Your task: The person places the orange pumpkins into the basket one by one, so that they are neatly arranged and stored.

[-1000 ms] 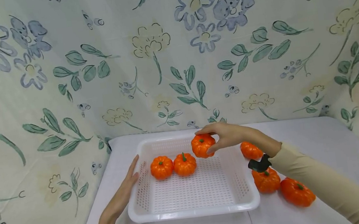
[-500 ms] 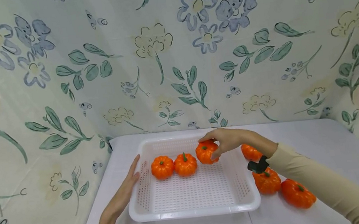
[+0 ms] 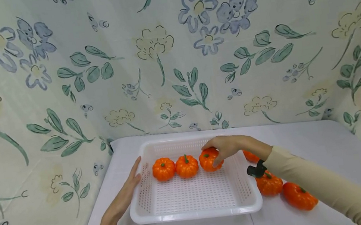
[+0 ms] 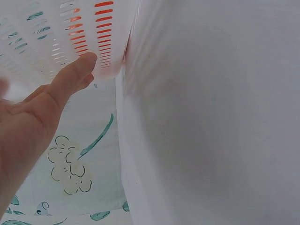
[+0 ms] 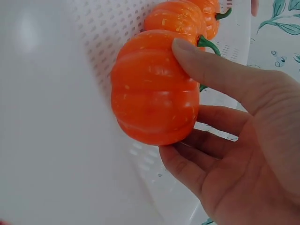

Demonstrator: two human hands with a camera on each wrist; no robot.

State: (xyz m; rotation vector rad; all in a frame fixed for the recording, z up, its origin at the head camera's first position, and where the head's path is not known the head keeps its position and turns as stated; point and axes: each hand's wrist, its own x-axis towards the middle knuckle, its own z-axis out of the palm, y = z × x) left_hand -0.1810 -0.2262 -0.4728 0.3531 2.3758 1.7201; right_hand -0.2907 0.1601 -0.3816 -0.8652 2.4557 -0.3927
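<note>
My right hand (image 3: 224, 147) holds a small orange pumpkin (image 5: 154, 89) with a green stem, thumb on one side and fingers on the other. In the head view this pumpkin is low inside the white plastic basket (image 3: 196, 213), toward its back right. To its left in the basket sit two more pumpkins, a middle one (image 3: 186, 166) and a left one (image 3: 163, 169), side by side in a row. Along the basket's left side lies my left hand (image 3: 127, 190), fingers extended; the left wrist view has its fingertips (image 4: 88, 60) right at the slotted wall.
Right of the basket, on the white-covered table (image 3: 324, 155), are three more pumpkins: one behind my right forearm (image 3: 251, 156), one by the basket wall (image 3: 269, 184) and one farther right (image 3: 299, 196). A flowered cloth (image 3: 161, 66) hangs behind.
My right hand has lowered the pumpkin into the basket and shifted it slightly right, next to the middle one. My left hand has stayed at the basket's side.
</note>
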